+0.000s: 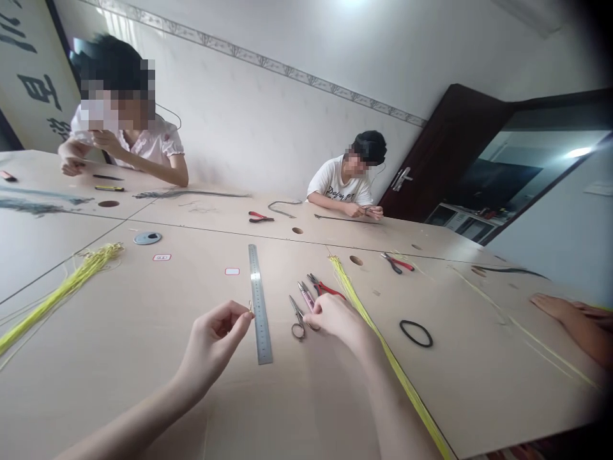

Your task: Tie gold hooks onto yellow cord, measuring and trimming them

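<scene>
Just left of the steel ruler (260, 304), a small wire hook (249, 308) is pinched between the thumb and forefinger of the left hand (214, 342), its tip standing just clear of the fingertips (thin pale metal, too small to make out further). Right of the ruler, the right hand (338, 321) is curled, its fingers laid over the pink-handled pliers (306, 296); whether these are gripped cannot be told. Red-handled pliers (328, 289) and steel scissors (297, 317) are lying beside them, and a bundle of yellow cords (341, 284) is stretched just past that hand.
</scene>
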`<state>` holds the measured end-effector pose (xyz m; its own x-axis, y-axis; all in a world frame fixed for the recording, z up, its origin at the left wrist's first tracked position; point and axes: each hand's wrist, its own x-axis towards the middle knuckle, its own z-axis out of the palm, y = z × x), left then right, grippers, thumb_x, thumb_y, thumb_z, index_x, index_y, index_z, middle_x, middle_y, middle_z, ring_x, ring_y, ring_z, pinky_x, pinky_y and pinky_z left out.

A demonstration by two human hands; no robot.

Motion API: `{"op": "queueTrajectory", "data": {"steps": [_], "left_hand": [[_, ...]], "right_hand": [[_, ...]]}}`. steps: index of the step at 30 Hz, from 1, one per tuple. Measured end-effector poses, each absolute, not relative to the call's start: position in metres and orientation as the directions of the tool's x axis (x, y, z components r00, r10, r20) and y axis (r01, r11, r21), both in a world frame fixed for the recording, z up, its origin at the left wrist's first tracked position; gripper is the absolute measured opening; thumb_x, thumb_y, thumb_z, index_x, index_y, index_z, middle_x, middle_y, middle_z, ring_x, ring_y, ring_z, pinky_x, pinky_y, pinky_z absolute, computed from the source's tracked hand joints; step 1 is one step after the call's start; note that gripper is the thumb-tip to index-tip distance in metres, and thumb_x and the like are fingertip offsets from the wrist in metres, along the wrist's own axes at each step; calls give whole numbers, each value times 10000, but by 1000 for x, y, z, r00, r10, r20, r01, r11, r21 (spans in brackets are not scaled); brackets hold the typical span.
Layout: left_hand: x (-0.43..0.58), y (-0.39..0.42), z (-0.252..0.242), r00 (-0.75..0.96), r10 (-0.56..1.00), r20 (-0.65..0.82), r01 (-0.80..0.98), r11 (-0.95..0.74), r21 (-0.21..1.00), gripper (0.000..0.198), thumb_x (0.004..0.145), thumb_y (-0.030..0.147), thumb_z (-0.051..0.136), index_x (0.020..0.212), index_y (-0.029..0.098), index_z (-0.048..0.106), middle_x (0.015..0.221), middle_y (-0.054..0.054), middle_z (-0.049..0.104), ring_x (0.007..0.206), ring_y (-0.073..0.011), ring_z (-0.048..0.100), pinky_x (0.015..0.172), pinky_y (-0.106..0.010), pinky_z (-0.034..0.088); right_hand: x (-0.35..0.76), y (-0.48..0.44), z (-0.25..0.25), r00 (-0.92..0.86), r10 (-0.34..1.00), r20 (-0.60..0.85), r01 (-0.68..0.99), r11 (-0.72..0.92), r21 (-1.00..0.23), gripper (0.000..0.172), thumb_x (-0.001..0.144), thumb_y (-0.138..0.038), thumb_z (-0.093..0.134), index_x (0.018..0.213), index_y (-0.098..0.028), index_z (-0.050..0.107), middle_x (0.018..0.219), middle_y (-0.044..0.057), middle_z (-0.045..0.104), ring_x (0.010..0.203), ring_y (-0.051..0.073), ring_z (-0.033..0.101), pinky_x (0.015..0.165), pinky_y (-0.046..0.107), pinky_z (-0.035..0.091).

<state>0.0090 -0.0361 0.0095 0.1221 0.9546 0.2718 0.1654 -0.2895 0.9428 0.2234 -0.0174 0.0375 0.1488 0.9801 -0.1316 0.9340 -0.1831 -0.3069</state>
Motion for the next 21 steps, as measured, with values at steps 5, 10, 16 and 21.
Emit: {"op": "queueTrajectory", "data": {"steps": [5, 10, 16, 21], "left_hand": [[6, -32, 12, 61, 965, 253, 129, -259, 957, 269, 799, 368, 546, 621, 166, 536, 541, 36, 390, 495, -96, 326, 431, -215, 252], [4, -29, 13, 18, 967, 254, 86, -255, 963, 256, 784, 351, 545, 607, 167, 529, 534, 45, 398, 492, -89, 323, 441, -208, 257], [6, -30, 14, 33, 968, 249, 73, -251, 965, 256, 791, 337, 535, 610, 157, 524, 564, 39, 434, 523, -84, 347, 468, -203, 277], [7, -30, 13, 43, 970, 239, 31, -240, 970, 213, 789, 281, 529, 620, 153, 538, 572, 35, 454, 529, -79, 364, 467, -192, 289]], "right_hand": [[218, -21, 31, 131, 972, -194, 960, -173, -219, 261, 627, -404, 670, 542, -204, 525, 604, 53, 584, 696, 257, 614, 501, 276, 312], [201, -19, 25, 155, 966, -207, 962, -195, -190, 242, 676, -426, 605, 746, -194, 600, 661, 66, 621, 709, 265, 616, 526, 295, 340], [200, -25, 22, 89, 964, -251, 947, -160, -278, 336, 568, -265, 661, 411, -208, 370, 463, -12, 444, 484, 165, 488, 431, 267, 250], [200, -23, 17, -4, 960, -281, 884, -128, -450, 329, 656, -331, 582, 472, -216, 335, 460, -56, 289, 401, 105, 331, 388, 250, 217]]}}
